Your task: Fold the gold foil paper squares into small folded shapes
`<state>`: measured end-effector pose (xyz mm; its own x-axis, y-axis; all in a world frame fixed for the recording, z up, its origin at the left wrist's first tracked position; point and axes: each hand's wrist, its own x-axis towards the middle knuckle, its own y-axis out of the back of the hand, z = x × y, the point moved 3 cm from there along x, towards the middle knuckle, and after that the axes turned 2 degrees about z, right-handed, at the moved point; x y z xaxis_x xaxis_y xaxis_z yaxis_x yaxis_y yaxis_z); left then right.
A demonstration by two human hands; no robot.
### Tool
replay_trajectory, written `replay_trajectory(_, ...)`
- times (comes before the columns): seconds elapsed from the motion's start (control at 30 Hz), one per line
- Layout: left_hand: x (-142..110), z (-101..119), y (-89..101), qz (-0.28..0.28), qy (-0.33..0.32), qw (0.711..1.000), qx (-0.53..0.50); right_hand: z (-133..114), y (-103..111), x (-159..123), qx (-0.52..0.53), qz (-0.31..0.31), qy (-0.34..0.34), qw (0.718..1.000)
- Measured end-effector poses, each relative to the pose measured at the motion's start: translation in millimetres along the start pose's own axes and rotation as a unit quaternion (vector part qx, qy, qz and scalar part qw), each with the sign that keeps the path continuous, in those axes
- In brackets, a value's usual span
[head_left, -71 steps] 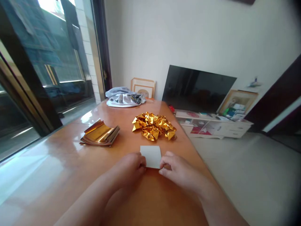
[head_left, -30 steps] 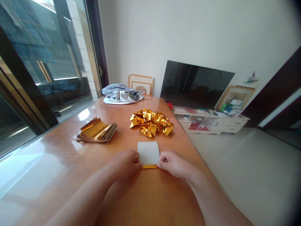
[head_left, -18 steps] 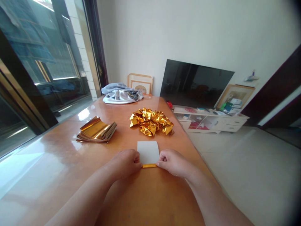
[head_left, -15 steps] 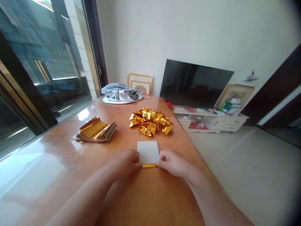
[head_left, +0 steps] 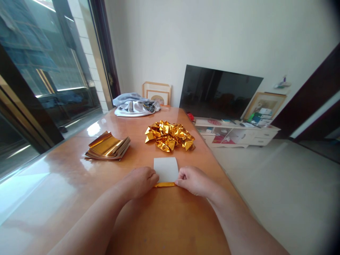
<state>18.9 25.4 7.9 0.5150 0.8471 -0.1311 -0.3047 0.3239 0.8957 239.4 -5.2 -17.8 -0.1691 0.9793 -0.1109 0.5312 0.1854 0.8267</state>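
A sheet of gold foil paper lies pale side up on the wooden table, its near edge turned over into a narrow gold strip. My left hand is closed at the left end of that strip, fingers curled, thumb side on the paper. At the right end, my right hand pinches the folded edge between thumb and forefinger. Just beyond the sheet sits a heap of folded gold foil pieces. To the left is a stack of gold foil sheets, the top ones curling upward.
A bundle of grey-white cloth rests at the table's far end, with picture frames behind it. Off the table's right edge, a television stands on a low white cabinet. A glass sliding door is on the left.
My left hand has shifted slightly left along the folded edge, showing more of the gold strip. My right hand keeps its pinch. The whole view has moved a little.
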Motion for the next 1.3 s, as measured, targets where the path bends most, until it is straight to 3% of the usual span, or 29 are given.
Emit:
replay_trajectory(0.23,0,-4,-6.4,0.013,-0.002,0.999,0.031,1,0,0,0.002,0.004,0.005,1.000)
replay_trajectory(0.43,-3,6,-0.5,0.015,-0.002,0.998,0.059,1,0,0,-0.008,0.008,0.002,1.000)
replay_trajectory(0.67,-7,20,0.1,0.048,-0.116,0.991,0.050,0,6,-2,-0.045,0.017,-0.029,0.998)
replay_trajectory(0.9,-10,33,-8.9,0.030,-0.186,0.978,0.085,-3,9,-4,-0.060,0.019,-0.040,0.997)
replay_trajectory(1.3,-14,36,-10.7,0.002,-0.181,0.981,0.071,1,11,-4,-0.041,0.018,-0.017,0.999)
